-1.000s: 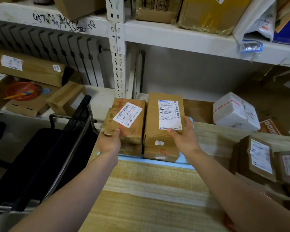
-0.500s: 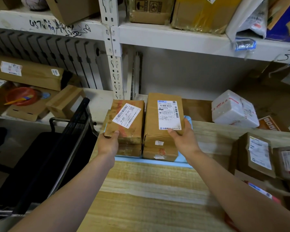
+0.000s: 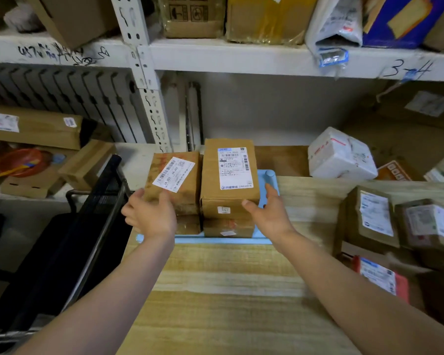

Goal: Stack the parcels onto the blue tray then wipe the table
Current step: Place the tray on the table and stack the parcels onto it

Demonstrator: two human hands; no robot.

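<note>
Four brown parcels [image 3: 228, 175] are stacked on the blue tray [image 3: 223, 240], flanked by the spread left hand [image 3: 151, 217] and right hand [image 3: 268, 216], while several parcels right of the tray [image 3: 374, 216] remain and the table [image 3: 231, 290] is judged unwiped.

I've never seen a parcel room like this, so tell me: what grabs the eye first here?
Two bare hands, the left hand and right hand, reach to brown cardboard parcels stacked two high on a blue tray at the wooden table's far edge. The taller right stack's top parcel bears a white shipping label. More labelled boxes crowd the table's right side, under cluttered white shelves.
</note>
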